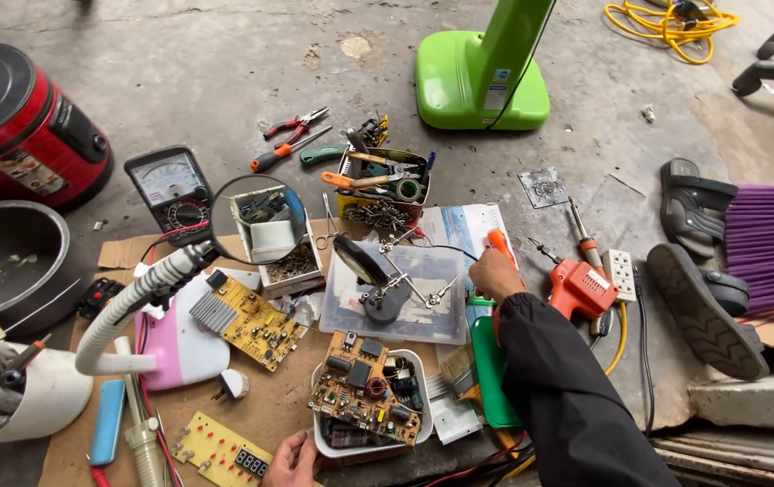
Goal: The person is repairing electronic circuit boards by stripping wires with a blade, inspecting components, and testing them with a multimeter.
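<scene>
My right hand, in a black sleeve, grips the orange handle of a tool over some papers. At the bottom edge my left hand holds the rim of a white tray. A brown circuit board with dark components lies tilted in that tray. Just beyond it stands a helping-hand stand with clips and a small lens on a clear plastic lid.
A magnifier lamp on a white flexible arm, a yellow circuit board, an analog multimeter, a box of tools, an orange soldering gun, a green fan base, a red cooker, sandals and a purple broom surround the cardboard.
</scene>
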